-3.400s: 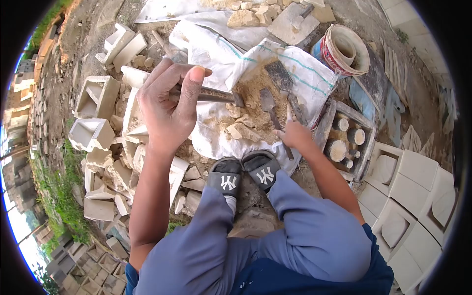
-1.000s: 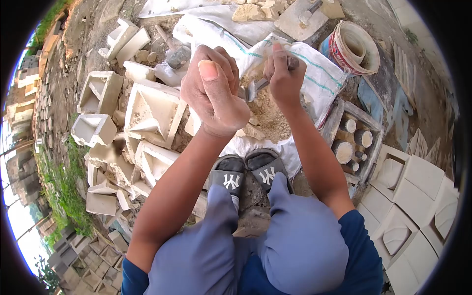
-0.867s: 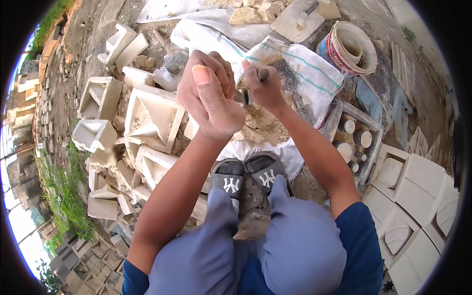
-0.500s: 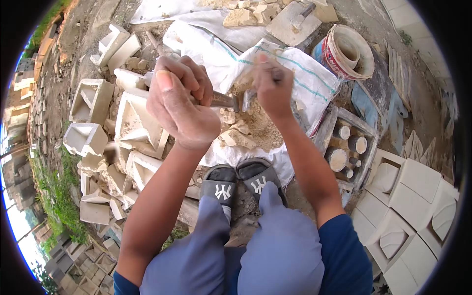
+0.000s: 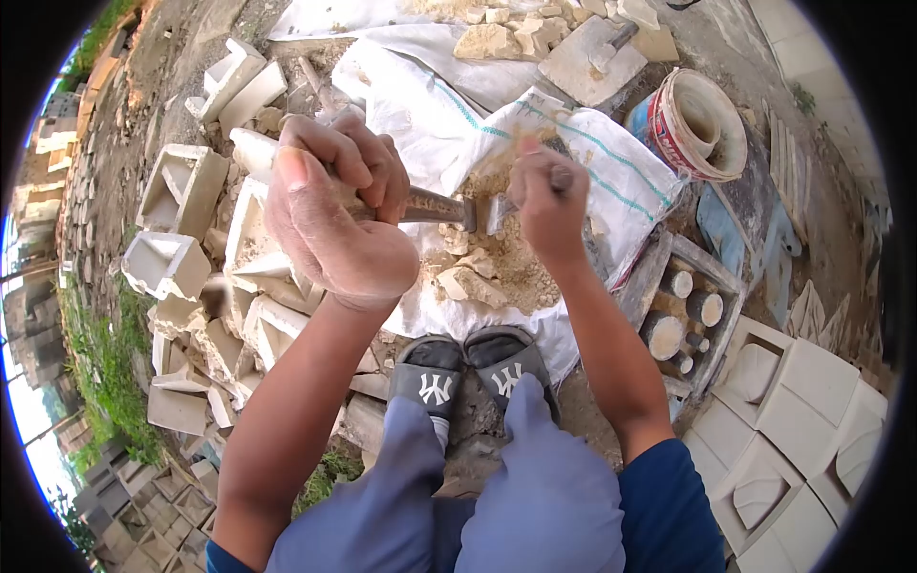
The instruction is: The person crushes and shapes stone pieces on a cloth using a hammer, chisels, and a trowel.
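Note:
Close to the camera, my left hand (image 5: 339, 215) is wrapped round a metal bar (image 5: 435, 206) that points right and has a blunt, wider end. My right hand (image 5: 549, 205) is closed round a dark, round-ended handle (image 5: 562, 177). Between the hands, a shiny metal piece (image 5: 498, 215) shows near the bar's end; whether it belongs to the handle, I cannot tell. Below them, crumbled pale stone (image 5: 521, 277) and a larger chunk (image 5: 470, 286) lie on a white sack (image 5: 420, 310) with green stripes.
Broken pale blocks (image 5: 181, 191) are heaped at the left. A trowel (image 5: 597, 62) lies on rubble at the top, beside a bucket (image 5: 707, 124). A crate (image 5: 659, 306) of cylinders and stacked moulded blocks (image 5: 812, 392) stand right. Sandalled feet (image 5: 430, 372) are below the sack.
The view has shifted, so the sack, bucket and crate appear slightly further right and lower. Both hands keep their grips, and my right hand sits a little lower in view.

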{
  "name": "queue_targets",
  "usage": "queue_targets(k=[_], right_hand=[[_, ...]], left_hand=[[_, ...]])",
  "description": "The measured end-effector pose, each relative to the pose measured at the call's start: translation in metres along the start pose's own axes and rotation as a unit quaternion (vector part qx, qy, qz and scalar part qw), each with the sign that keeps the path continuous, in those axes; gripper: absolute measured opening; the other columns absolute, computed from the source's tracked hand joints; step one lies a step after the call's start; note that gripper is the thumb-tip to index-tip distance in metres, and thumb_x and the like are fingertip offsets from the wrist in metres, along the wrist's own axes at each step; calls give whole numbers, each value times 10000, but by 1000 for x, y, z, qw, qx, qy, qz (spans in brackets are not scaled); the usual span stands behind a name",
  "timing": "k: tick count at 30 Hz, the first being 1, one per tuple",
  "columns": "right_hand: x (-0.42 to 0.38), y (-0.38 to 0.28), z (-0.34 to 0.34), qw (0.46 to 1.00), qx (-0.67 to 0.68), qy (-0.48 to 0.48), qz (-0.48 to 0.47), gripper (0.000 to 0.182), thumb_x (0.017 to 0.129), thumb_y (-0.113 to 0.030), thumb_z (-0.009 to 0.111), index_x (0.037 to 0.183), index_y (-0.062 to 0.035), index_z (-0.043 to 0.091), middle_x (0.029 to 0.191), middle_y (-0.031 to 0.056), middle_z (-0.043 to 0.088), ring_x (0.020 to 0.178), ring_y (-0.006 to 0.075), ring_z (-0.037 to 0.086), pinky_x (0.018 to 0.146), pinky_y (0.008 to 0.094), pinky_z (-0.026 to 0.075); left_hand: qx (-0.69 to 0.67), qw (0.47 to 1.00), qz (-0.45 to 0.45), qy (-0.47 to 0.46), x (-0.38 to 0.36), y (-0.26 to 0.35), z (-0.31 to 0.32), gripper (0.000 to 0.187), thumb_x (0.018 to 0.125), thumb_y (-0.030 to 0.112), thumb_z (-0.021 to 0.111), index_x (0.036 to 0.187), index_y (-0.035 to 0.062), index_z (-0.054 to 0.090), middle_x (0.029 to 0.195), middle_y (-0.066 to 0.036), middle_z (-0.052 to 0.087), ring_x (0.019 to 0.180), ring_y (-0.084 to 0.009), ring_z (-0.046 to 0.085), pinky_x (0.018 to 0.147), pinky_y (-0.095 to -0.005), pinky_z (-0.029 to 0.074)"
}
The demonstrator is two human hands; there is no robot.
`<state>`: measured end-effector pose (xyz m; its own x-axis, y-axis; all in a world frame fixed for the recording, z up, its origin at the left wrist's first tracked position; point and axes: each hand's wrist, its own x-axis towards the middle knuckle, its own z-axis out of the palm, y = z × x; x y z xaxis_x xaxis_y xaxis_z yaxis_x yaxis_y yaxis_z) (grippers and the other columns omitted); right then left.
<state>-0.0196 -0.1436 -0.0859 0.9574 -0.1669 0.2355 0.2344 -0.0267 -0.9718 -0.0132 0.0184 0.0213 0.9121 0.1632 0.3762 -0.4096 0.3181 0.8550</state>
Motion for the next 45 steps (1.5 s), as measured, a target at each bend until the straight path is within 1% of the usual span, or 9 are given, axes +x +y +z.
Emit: queue_targets(k=[3, 6, 17, 22, 24, 33, 37, 39, 45], right_hand=[[-6, -6, -6, 990, 137, 33, 12, 456, 1053, -181, 483, 611, -85, 423, 525, -50, 387, 481, 46, 305, 457, 266, 235], [-8, 13, 4, 998, -42, -41, -9, 459, 1051, -172, 485, 605, -77, 426, 528, -40, 384, 486, 60, 325, 466, 267, 242], [-19, -13, -4, 998, -2, 21, 61, 465, 1044, -218, 503, 601, -83, 454, 533, -67, 396, 492, 30, 337, 447, 254, 229], [-36, -18, -13, 994, 54, 84, -43, 512, 1083, -203, 401, 580, -111, 370, 483, -46, 336, 428, 56, 289, 421, 286, 231], [-22, -7, -9, 997, -31, 20, 64, 522, 1080, -205, 412, 566, -123, 370, 479, -43, 329, 432, 51, 294, 421, 282, 231], [-25, 0, -20, 992, -119, -21, 20, 423, 1040, -132, 464, 621, -79, 448, 554, -40, 406, 508, 57, 363, 481, 251, 295], [-20, -18, -23, 997, 52, 47, 32, 379, 1023, -163, 528, 665, -44, 498, 549, -58, 417, 478, 40, 346, 429, 261, 242], [-32, 10, -23, 993, -71, 84, -39, 394, 1028, -181, 536, 658, -51, 492, 540, -63, 401, 475, 23, 335, 425, 261, 241], [3, 0, -38, 995, 24, 29, 93, 426, 1043, -170, 498, 628, -78, 473, 496, -57, 394, 430, 69, 341, 423, 277, 248]], left_hand=[[19, 1000, 5, 0, -1, 2, -4, 476, 1025, 451, 338, 754, 61, 364, 599, -24, 345, 469, -66, 248, 418, -206, 226], [14, 1000, 5, 1, -3, 4, -2, 467, 1026, 434, 340, 746, 61, 363, 593, -24, 346, 466, -66, 259, 416, -206, 227], [19, 999, 34, -14, -2, 1, -4, 455, 1044, 382, 356, 727, 55, 364, 582, -5, 331, 475, -58, 260, 395, -200, 218], [-3, 1000, 31, -1, -9, 3, -3, 466, 1040, 378, 388, 715, 45, 387, 586, 8, 332, 488, -48, 259, 394, -199, 203], [-3, 999, 34, -7, -8, 4, 1, 469, 1040, 380, 391, 712, 44, 388, 590, 10, 331, 493, -47, 257, 395, -198, 202], [19, 999, 35, -28, -8, 4, 9, 438, 1032, 324, 397, 689, 51, 384, 580, 17, 320, 507, -63, 316, 394, -198, 216], [23, 998, 56, -13, -9, 3, 12, 437, 1032, 320, 397, 686, 53, 378, 580, 19, 318, 507, -62, 315, 394, -196, 211], [26, 998, 54, -17, -10, 4, 13, 437, 1032, 315, 399, 683, 53, 373, 578, 20, 312, 504, -62, 309, 392, -197, 209], [27, 998, 51, -14, -12, 3, 12, 434, 1031, 311, 395, 682, 54, 370, 579, 23, 306, 493, -63, 288, 389, -202, 202]])
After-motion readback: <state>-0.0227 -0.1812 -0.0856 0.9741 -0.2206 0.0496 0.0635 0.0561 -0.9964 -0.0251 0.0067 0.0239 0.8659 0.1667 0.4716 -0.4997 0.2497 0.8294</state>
